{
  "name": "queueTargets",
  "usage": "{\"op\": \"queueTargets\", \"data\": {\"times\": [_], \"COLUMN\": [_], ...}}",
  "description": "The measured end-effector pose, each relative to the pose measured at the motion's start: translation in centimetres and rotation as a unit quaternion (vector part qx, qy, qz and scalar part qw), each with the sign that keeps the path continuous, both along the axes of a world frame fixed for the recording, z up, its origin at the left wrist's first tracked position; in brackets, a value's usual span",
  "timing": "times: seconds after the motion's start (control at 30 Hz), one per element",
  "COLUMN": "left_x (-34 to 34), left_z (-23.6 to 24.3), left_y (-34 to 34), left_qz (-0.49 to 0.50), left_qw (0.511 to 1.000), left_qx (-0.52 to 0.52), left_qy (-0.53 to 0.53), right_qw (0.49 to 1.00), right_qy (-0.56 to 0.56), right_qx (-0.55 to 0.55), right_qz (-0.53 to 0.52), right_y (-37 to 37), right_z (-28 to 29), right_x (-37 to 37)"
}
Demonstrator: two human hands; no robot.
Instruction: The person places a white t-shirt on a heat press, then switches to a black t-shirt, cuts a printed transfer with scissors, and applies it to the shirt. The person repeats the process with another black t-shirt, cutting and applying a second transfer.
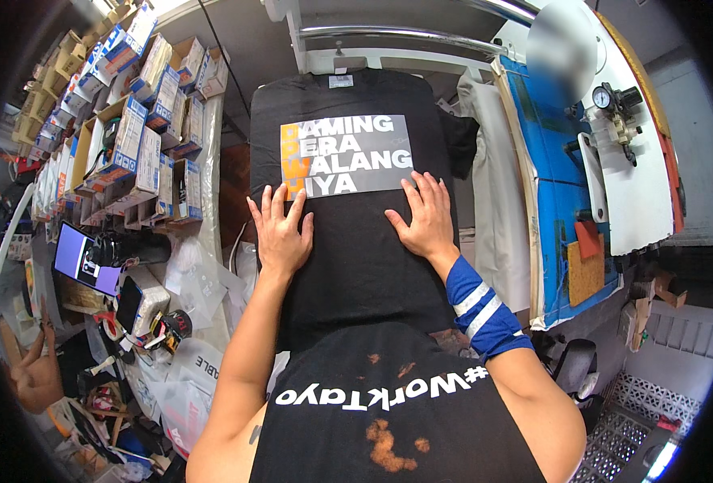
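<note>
"So, start with the surroundings."

"Stacked at the upper left of the frame: cardboard boxes (135, 149). Below them, a lit screen (82, 258) and clear plastic (199, 274). Across the top, a metal bar (413, 34). Hemmed in on the right by pale cloth (493, 193) and a blue panel (545, 153), with a round gauge (603, 97) at the upper right."

"And the black T-shirt (348, 249)?"

"Spread flat in the centre, collar toward the top, with a grey-and-orange printed rectangle (352, 153) across the chest. Under both hands: left hand (282, 233) with fingertips at the rectangle's lower left, right hand (426, 221) with fingertips at its lower right corner."

"Now describe the pose."

"Laid palm down, fingers spread and pointing upward in the frame, thumbs turned inward, clamped on nothing. Reaching from the lower edge, right arm in a striped blue sleeve (497, 338), left forearm bare."
</note>
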State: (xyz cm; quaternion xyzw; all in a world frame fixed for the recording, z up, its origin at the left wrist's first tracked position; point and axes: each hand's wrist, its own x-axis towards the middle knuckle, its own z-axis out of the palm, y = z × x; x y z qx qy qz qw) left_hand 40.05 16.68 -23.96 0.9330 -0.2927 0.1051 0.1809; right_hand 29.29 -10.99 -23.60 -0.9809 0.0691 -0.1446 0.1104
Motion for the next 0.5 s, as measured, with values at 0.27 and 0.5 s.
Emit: {"op": "queueTargets", "data": {"times": [0.27,0.5], "left_x": [0.15,0.14], "left_z": [-0.27,-0.39], "left_y": [0.04,0.12], "left_qz": [0.004,0.007], "left_qw": [1.000,1.000], "left_qx": [-0.013,-0.013], "left_qy": [-0.002,-0.003], "right_qw": [1.000,1.000], "right_qy": [-0.014,-0.009], "right_qx": [-0.011,-0.005], "right_qz": [0.007,0.001], "right_y": [0.00,0.11], "right_z": [-0.09,0.10], "right_x": [0.07,0.05]}}
